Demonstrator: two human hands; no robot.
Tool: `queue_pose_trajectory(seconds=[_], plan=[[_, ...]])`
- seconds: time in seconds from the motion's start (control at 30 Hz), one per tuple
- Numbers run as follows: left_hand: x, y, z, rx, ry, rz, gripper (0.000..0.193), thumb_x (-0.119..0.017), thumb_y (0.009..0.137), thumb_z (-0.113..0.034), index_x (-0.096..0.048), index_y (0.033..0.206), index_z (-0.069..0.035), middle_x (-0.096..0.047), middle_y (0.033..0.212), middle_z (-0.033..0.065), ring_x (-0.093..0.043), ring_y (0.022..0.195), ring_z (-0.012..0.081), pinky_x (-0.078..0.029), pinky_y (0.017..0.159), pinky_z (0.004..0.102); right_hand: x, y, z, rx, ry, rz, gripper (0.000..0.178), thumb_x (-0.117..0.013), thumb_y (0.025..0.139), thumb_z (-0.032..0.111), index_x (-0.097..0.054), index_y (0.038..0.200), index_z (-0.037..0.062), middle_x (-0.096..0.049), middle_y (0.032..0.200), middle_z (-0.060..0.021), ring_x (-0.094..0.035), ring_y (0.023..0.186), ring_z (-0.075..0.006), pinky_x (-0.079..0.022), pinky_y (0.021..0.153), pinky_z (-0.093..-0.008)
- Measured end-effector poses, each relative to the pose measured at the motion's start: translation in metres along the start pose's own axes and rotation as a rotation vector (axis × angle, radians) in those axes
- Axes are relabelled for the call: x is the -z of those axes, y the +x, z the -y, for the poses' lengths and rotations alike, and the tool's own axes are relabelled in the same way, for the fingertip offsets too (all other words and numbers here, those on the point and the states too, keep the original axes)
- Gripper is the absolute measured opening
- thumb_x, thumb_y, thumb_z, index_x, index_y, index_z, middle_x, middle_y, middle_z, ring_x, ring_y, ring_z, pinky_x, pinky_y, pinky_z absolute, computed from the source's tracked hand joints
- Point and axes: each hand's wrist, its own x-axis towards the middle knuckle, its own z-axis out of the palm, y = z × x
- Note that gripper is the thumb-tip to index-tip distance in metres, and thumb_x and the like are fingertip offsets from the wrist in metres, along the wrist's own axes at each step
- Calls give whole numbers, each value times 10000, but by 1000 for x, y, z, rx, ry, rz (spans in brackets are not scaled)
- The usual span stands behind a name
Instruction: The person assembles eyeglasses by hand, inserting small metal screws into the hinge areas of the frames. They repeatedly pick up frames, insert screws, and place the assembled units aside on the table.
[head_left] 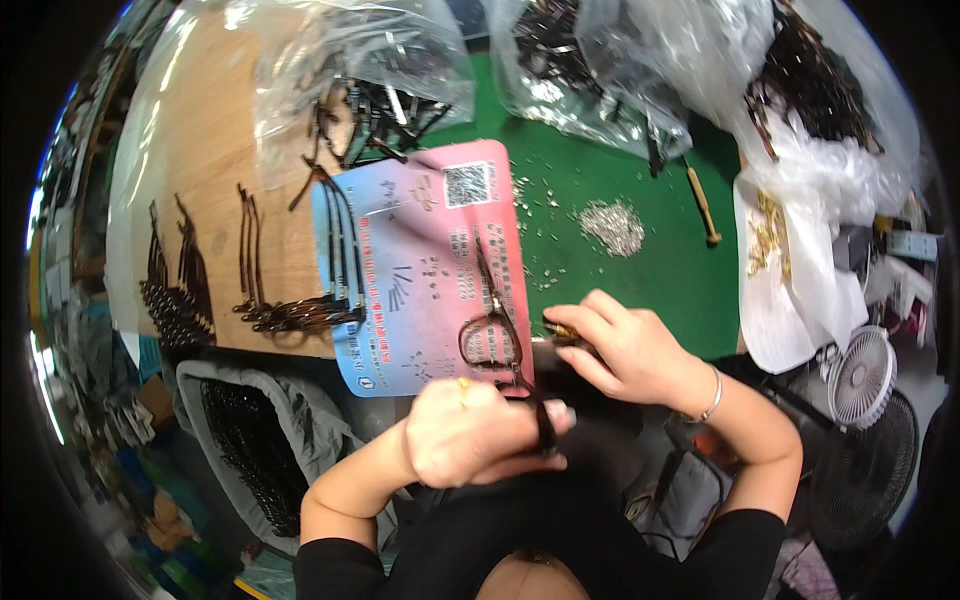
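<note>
My left hand (480, 430) is closed round a dark brown eyeglass frame (487, 318) near the front edge of the table. One rim and a long temple of the frame reach over a pink and blue printed mat (400, 200). To its right, my right hand (625, 350) pinches a small brass-coloured tool (565, 332), mostly covered by the fingers. A dark tip points left toward the frame. Several eyeglass frames (300, 315) lie stacked along the mat's left edge, temples pointing away from me. Beyond my right hand is a pile of tiny silver metal pieces (613, 228).
Clear plastic bags of dark temples (385, 115) line the back. A wooden-handled tool (703, 205) lies on the green surface (690, 290). At right are gold-coloured parts (768, 240) on white plastic and a white fan (862, 375). A lined bin (330, 440) stands below left.
</note>
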Motion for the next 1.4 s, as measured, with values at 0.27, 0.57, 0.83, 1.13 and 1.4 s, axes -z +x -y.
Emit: queue_pose_trajectory(seconds=[0.27, 0.57, 0.83, 1.13, 1.4], plan=[[12, -70, -49, 777, 209, -450, 557, -763, 703, -19, -516, 1191, 88, -697, 795, 124, -665, 622, 157, -509, 537, 222, 4, -5, -3, -85, 42, 50, 314, -615, 824, 190, -551, 1100, 51, -536, 846, -106, -584, 675, -269, -485, 581, -349], [46, -55, 33, 718, 734, -228, 218, -665, 702, -94, -606, 902, -28, -592, 976, 133, -465, 1124, 370, -304, 1007, 533, 2, -7, 1, -51, 22, -5, 293, -637, 805, 175, -572, 1061, 46, -539, 809, -104, -583, 646, -265, -483, 566, -344], [67, -38, 68, 601, 683, -175, 211, -631, 743, -91, -563, 932, -25, -575, 934, 140, -539, 942, 314, -416, 858, 408, 2, -10, 1, -70, -53, -22, 284, -632, 808, 174, -572, 1056, 50, -545, 807, -91, -584, 647, -252, -487, 565, -337], [149, 12, 226, 1080, 120, -264, 270, -509, 908, -251, -617, 987, -16, -609, 837, 28, -550, 746, 113, -446, 672, 250, -1, -17, -3, -49, -2, -107, 270, -623, 833, 210, -564, 1051, 62, -543, 795, -95, -587, 680, -267, -482, 577, -351], [131, 5, 196, 837, 330, -191, 257, -573, 838, -106, -523, 1061, 12, -592, 928, 122, -574, 829, 208, -464, 770, 320, -4, -15, -8, -70, -4, -100, 258, -608, 848, 237, -561, 1034, 63, -550, 785, -100, -587, 633, -271, -483, 551, -364]])
